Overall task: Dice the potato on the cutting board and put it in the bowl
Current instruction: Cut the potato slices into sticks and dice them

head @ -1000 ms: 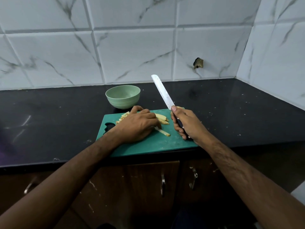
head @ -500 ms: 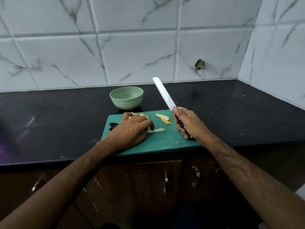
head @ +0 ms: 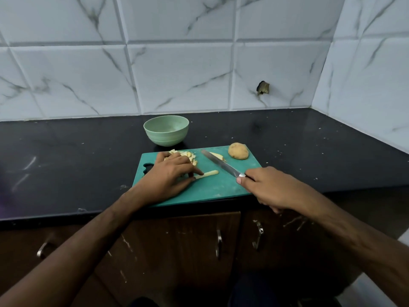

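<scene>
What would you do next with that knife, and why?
Probably bring the knife down across the potato stick that the left hand pins on the cutting board: the right hand holds the blade just beside it, and the bowl looks empty.

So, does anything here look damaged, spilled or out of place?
One thing: the white marble-look wall tile has a broken, dark hole above the black countertop. The cabinet doors below show pale scratches. On the green cutting board nothing has spilled, and the pale green bowl stands upright.
</scene>
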A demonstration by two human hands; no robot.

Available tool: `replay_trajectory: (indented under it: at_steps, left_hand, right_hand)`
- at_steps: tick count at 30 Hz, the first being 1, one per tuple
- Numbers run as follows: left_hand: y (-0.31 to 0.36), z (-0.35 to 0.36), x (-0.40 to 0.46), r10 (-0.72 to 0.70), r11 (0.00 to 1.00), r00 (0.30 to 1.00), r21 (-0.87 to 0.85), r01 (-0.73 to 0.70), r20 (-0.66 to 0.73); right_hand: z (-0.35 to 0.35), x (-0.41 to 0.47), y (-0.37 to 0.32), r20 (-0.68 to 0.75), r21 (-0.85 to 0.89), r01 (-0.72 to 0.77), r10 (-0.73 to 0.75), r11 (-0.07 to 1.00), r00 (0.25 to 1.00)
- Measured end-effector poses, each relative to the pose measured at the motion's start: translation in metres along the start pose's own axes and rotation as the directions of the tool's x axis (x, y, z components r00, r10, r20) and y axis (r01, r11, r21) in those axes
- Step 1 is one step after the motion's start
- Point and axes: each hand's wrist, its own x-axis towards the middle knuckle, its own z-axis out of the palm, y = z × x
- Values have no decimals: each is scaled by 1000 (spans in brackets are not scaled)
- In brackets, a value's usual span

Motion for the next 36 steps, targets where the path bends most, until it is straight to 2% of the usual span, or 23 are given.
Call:
replay_trajectory:
  at_steps: [6, 10, 23, 29, 36]
  left_hand:
    - [1, -3, -1, 39, 998, 999, -46, -39, -9]
    - [2, -4, 0, 26, 998, 1000, -60, -26, 2]
    - [2, -5, 0, 26, 997, 1000, -67, -25, 13]
    - [3, -5, -2, 34, 997, 999, -67, -33, 10]
    - [2, -7, -1, 35, 995, 999, -92, -32, 29]
  right_hand:
    - [10, -15, 2, -44, -202, -51, 43, 978, 998]
    - [9, -21, 2, -94, -220, -58, 38, 974, 995]
    - [29, -23, -2, -89, -239, -54, 34, 970, 995]
    - [17, -23, -7, -187, -250, -76, 29, 965, 982]
    - [30, -30, -11, -119, -273, -44, 12, 961, 993]
